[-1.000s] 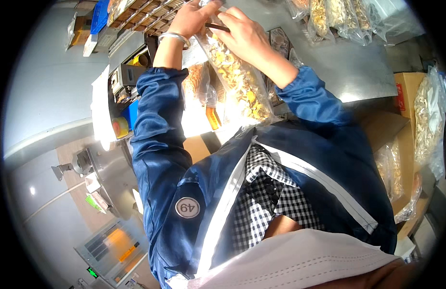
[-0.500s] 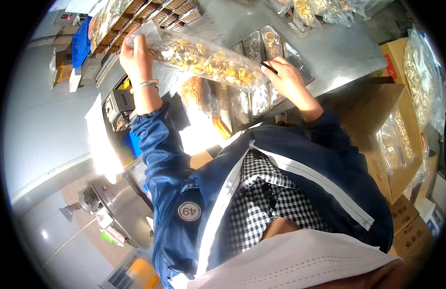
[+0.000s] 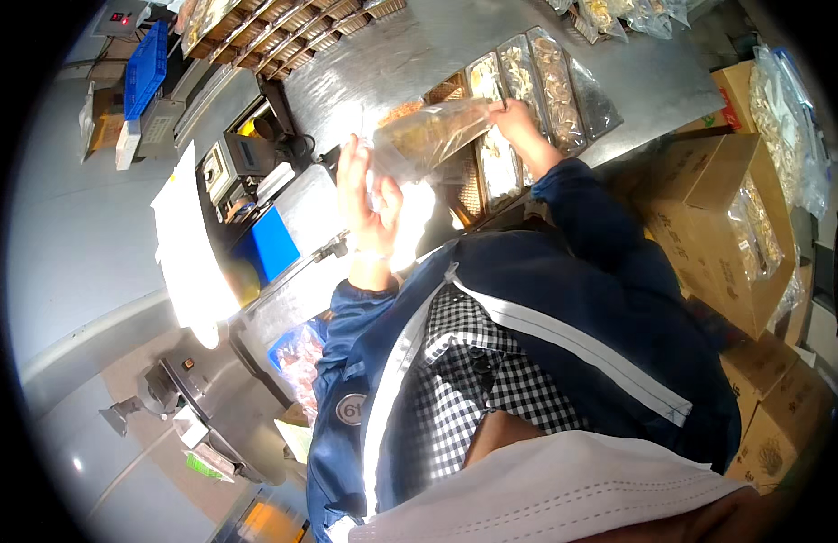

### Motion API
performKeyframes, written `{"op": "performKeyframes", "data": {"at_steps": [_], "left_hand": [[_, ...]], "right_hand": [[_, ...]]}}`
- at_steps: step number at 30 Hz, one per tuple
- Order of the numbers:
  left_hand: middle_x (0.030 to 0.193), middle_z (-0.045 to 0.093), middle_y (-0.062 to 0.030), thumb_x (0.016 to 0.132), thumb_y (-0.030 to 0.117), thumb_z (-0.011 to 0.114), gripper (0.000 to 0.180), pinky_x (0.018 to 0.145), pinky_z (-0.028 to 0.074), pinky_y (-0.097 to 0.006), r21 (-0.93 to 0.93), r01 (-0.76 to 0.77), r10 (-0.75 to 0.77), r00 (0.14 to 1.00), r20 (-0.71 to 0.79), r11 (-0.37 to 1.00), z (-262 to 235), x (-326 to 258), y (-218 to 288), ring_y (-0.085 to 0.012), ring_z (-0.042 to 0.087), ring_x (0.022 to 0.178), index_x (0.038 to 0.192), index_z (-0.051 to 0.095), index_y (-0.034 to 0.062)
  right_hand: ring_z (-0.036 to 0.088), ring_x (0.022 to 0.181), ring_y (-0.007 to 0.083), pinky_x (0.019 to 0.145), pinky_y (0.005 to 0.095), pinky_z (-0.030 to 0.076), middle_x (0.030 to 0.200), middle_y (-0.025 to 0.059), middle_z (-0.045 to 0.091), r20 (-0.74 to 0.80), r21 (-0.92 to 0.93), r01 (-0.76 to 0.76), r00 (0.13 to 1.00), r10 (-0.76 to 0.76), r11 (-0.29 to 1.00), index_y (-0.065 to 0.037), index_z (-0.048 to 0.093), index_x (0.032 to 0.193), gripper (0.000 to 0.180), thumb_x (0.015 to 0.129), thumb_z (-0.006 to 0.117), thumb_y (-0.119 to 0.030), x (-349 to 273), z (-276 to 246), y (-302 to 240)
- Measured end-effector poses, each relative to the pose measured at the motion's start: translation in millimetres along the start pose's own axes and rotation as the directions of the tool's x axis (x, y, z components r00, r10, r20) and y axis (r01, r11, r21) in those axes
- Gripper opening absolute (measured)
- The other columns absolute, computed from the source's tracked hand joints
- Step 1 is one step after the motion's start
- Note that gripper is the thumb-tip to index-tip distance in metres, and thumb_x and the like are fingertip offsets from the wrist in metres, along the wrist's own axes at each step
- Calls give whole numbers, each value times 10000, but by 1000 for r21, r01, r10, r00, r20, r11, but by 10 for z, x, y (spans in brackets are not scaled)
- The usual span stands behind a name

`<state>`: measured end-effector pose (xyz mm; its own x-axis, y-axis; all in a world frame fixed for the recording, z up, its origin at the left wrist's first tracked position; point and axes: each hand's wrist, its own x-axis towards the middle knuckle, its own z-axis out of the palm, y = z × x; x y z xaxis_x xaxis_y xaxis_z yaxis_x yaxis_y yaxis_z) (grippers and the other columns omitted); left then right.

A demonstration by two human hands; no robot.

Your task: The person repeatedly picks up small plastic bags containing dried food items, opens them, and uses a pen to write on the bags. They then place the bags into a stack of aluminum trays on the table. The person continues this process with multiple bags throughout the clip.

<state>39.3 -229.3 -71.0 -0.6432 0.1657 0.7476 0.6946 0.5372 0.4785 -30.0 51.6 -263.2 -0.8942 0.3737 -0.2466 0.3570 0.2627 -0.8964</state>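
Note:
My right hand (image 3: 517, 127) is closed on one end of a long clear plastic bag (image 3: 428, 136), held over the metal table. Yellowish-brown colour shows through the bag, but glare keeps me from making out how much it holds. At the bag's other end, my left hand (image 3: 372, 204) is open with fingers raised and thumb apart; whether it touches the film I cannot tell. Beneath and beside my right hand lie long narrow trays of dried slices, among them a tray of brown round slices (image 3: 557, 86) and a tray of pale pieces (image 3: 499, 167).
Stacked brown trays (image 3: 301, 36) stand at the far left of the metal table (image 3: 383, 68). A grey boxy device (image 3: 229, 172) sits on the left, near a blue panel (image 3: 272, 244). To my right are an open cardboard box (image 3: 690, 199) and bagged dried goods (image 3: 785, 136).
My left hand has let go of the bag's far-left end and come down and to the right, opening. The bag has swung nearer and tilted; more of the trays show.

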Motion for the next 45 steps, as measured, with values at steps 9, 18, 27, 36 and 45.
{"op": "performKeyframes", "data": {"at_steps": [9, 18, 27, 36, 45], "left_hand": [[1319, 594, -212, 747, 65, 721, 507, 927, 534, -406, 3, -75, 71, 957, 282, 997, -86, 311, 162, -371, 628, 1142, 1246, 631, 75], [1214, 653, -159, 806, 290, 691, 443, 832, 557, -426, 98, 7, -57, 854, 516, 995, 833, 1199, -171, -350, 668, 1005, 1235, 645, 190], [1027, 707, -212, 872, 454, 578, 434, 838, 543, -475, 589, 156, -540, 630, 559, 793, 1922, 1342, -750, -387, 672, 1001, 1183, 635, 157], [1197, 648, -254, 914, 585, 502, 664, 934, 506, -450, 593, 168, -616, 232, 753, 787, 2326, 689, -1081, -394, 635, 1108, 1338, 536, 75], [1412, 508, -208, 1003, 429, 387, 497, 1035, 421, -428, 431, 580, -621, 172, 765, 691, 2357, 410, -1806, -472, 518, 1204, 1310, 587, 93]], "right_hand": [[648, 1008, 335, 839, 382, 504, 1119, 263, 653, 354, -70, -26, 934, 49, 997, 116, 530, 1289, 532, 835, 619, -147, -241, 302, 295], [443, 580, 112, 486, 289, 334, 764, 24, 502, 557, 300, -420, 806, 200, 856, -6, 483, 1269, 473, 861, 646, -180, -654, 25, -326], [390, 451, 84, 398, 281, 263, 569, -39, 396, 593, 521, -565, 779, 205, 639, -81, 557, 858, 91, 872, 642, -111, -460, -109, -139], [607, 960, 186, 825, 350, 485, 988, 87, 656, 197, 376, -15, 978, -64, 927, -13, 610, 1125, 300, 897, 661, -202, -4, -165, 41], [674, 865, 332, 749, 405, 508, 906, 196, 693, 264, -120, 180, 954, -143, 976, -12, 666, 1086, 397, 920, 625, -370, 504, 36, -766]]}}
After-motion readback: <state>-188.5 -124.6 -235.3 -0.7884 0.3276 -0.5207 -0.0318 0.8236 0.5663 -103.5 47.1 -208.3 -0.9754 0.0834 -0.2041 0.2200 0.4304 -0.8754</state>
